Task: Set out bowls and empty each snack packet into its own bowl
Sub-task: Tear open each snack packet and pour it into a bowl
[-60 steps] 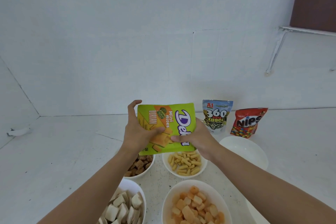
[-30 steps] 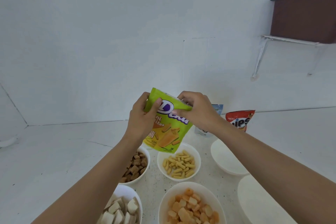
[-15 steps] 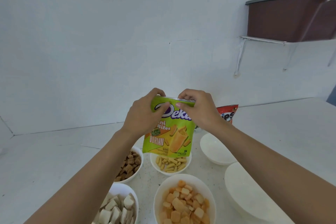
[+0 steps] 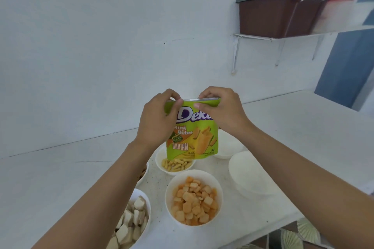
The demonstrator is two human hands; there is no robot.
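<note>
My left hand (image 4: pixel 157 119) and right hand (image 4: pixel 222 113), close together, pinched the top edge of the green foil snack packet (image 4: pixel 192 141), held upright above the white bowl of yellow sticks (image 4: pixel 159 155) — apparently unopened. The white bowl of orange squares (image 4: pixel 169 190) was filled — an empty white bowl (image 4: pixel 249 176) waited at my right.

Below the left hand (image 4: pixel 156 119), the forearm (image 4: pixel 113 180) hides most of one bowl (image 4: pixel 146 169); a nearer bowl (image 4: pixel 149 211) is cut off

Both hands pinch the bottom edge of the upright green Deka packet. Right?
Not the bottom. The head view shows the left hand and the right hand pinching the top edge of the upright green Deka packet.
</note>
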